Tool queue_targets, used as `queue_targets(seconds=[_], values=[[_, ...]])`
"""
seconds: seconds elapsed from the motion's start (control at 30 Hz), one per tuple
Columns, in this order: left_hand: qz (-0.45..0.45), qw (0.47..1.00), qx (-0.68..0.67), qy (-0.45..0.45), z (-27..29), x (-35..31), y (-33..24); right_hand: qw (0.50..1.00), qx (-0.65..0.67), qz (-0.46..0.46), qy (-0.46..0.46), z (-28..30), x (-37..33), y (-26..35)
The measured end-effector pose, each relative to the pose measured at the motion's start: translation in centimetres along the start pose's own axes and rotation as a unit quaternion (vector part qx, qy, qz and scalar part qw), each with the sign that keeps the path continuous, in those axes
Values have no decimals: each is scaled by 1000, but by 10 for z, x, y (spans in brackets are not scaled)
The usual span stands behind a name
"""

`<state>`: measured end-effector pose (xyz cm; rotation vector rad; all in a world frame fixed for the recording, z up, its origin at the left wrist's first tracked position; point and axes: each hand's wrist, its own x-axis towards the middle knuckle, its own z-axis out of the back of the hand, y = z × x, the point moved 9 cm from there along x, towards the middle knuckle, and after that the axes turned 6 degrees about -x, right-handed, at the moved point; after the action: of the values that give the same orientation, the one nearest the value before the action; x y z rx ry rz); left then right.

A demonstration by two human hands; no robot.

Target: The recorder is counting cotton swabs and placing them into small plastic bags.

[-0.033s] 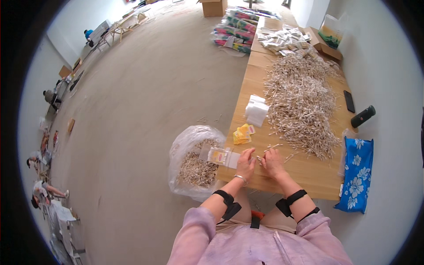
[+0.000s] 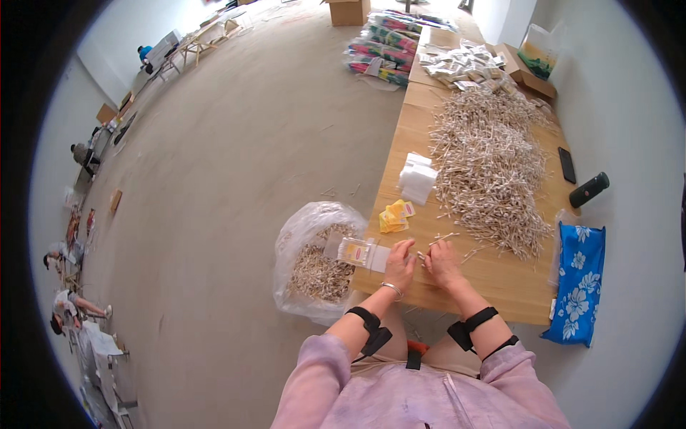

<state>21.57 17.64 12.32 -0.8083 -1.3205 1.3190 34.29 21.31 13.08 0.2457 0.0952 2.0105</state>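
My left hand rests at the table's near left part, fingers curled; whatever they may hold is hidden. Right beside it, my right hand pinches a few cotton swabs at its fingertips. A clear packet with a row of swabs and a yellow card lies left of my left hand, jutting past the table edge. Yellow cards lie in a small stack beyond my left hand, with clear empty bags behind them. A large heap of swabs covers the table's middle and right.
A big plastic bag of swabs stands on the floor at the table's left. Along the right are a phone, a dark green cylinder and a blue flowered pack. Filled packets and a cardboard box are far back.
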Motion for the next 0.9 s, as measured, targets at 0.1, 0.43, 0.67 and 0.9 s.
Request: queue_targets(seconds=[0.1,0.43,0.67,0.9], values=[[10,1000,-5,-13,4,-2,1,999,-10,33,-16,6,1,6],[59,998,-16,-20,5,5,11,988,126,43,-81,44,-1,-2],[81,996,-29,-3,-6,11,2,969,244,-22,-32,40,-2,-17],[126,986,-96,51,-12,11,-2,934,349,-68,-29,48,-9,-6]])
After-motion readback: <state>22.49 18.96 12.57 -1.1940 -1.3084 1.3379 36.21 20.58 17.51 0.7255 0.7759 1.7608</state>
